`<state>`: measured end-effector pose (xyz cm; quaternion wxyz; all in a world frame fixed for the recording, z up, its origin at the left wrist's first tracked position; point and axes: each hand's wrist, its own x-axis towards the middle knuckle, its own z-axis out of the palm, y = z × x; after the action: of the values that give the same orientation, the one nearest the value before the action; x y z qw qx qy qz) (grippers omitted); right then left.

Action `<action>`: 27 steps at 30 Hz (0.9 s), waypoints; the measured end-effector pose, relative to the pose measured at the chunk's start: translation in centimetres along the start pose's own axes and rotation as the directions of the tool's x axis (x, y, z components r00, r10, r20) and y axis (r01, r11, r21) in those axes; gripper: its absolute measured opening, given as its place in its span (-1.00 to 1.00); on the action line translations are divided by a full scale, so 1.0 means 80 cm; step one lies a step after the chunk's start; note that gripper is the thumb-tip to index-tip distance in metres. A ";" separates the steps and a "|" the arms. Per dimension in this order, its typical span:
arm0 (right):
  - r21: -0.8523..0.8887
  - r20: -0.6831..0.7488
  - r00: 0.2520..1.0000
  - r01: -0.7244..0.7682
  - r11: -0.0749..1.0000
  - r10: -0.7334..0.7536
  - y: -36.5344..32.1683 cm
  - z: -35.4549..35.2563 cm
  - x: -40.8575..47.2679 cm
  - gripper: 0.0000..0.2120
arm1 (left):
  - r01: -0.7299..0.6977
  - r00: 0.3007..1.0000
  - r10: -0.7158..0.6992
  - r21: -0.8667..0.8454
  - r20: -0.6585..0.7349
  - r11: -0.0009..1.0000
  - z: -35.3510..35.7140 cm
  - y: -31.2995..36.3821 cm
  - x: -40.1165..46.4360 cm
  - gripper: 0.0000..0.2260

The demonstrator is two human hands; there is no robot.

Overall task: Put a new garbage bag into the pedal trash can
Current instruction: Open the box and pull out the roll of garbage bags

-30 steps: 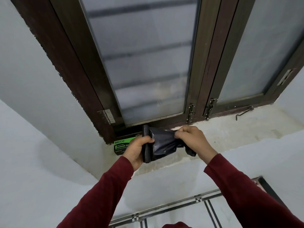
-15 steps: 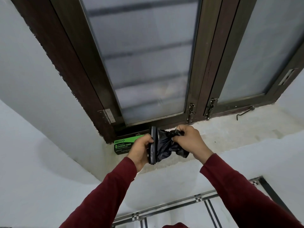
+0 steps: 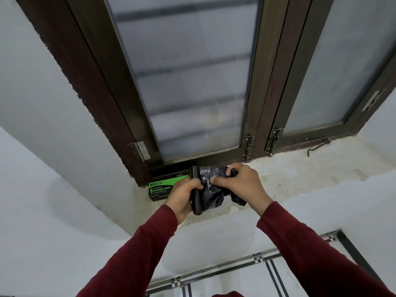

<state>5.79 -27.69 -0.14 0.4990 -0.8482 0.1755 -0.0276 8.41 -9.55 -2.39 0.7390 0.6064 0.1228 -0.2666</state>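
both hands are working above the window sill [image 3: 300, 174], a rough pale ledge running left to right under the dark window frame [image 3: 216, 158]. the frame is closing off the far side, the white wall [image 3: 53, 116] is closing off the left, and the sill is lying bare to the right as far as the metal hook [image 3: 318, 147]; the sill's near edge is dropping away toward the tiled floor [image 3: 246, 277]. the left hand [image 3: 185, 197] is curling its fingers tight around the roll of garbage bags [image 3: 196, 190], which is standing with its long axis running away from the person, far end toward the frame, near end toward the sill's edge. the loose black bag [image 3: 211, 195] is trailing off the roll to the right, crumpled. the right hand [image 3: 237, 182] is pinching that bag between thumb and bent fingers, just beside the roll. the green box [image 3: 161, 188] is lying on the sill in the left corner, partly hidden behind the left hand, its long side lying along the frame.
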 end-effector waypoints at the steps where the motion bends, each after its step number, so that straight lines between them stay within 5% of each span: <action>1: -0.023 -0.027 0.999 0.024 0.999 -0.025 0.000 0.002 -0.002 -0.53 | 0.011 1.000 -0.011 -0.035 0.006 0.999 0.000 -0.001 0.000 -0.52; 4: -0.024 -0.014 1.000 0.027 0.999 -0.027 -0.001 0.002 -0.005 -0.47 | 0.029 0.999 -0.026 -0.103 0.029 0.994 0.001 0.001 -0.001 -0.69; 9: -0.041 0.062 0.994 0.090 0.995 -0.088 -0.001 0.001 -0.005 -0.79 | -0.045 0.999 0.045 0.007 0.029 0.999 -0.002 -0.002 0.000 -0.73; 15: 0.018 0.167 0.985 0.041 0.999 -0.043 0.000 -0.005 -0.003 -0.89 | -0.075 0.997 0.075 0.010 -0.021 0.997 -0.005 -0.009 0.000 -0.73; 21: -0.076 0.086 0.995 0.057 0.995 -0.050 0.001 0.003 -0.003 -0.94 | -0.098 0.993 0.099 0.020 -0.065 0.995 0.006 -0.009 -0.006 -0.85; 27: -0.181 0.003 0.996 0.092 0.979 -0.093 0.004 0.022 0.000 -0.79 | -0.134 0.989 0.135 0.028 -0.055 0.991 0.015 -0.008 -0.015 -0.83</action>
<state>6.13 -26.35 -1.29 0.4174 -0.8972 0.1391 -0.0370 6.89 -10.49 -2.05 0.7441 0.6295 0.0992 -0.2004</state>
